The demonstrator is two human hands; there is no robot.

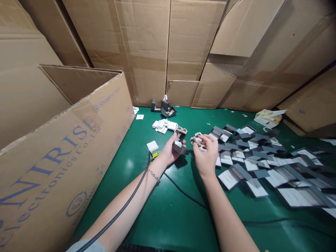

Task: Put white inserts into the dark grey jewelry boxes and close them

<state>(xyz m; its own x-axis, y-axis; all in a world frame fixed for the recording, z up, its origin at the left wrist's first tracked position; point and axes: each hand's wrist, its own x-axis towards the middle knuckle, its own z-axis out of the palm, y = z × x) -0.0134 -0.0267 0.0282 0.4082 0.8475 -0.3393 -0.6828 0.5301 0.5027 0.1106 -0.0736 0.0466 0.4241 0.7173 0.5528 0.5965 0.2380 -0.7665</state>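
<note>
My left hand (pixel 168 152) is closed around a small dark grey box (pixel 181 149) that stands open. Something beige shows in the box's far end, and a white piece lies inside nearer my palm. Just to the right, my right hand (pixel 207 155) pinches a crumpled-looking beige and white piece (pixel 196 139); its exact kind is unclear. A narrow gap separates the two hands. Behind my left hand lies a heap of small white folded papers or packets (pixel 162 125).
Many open grey boxes with white insides (pixel 232 176) spread over the green table (pixel 157 213) at right. A few dark boxes (pixel 168 111) sit at the back. A large carton (pixel 78 147) stands left, and a black cable (pixel 131 192) crosses my left forearm.
</note>
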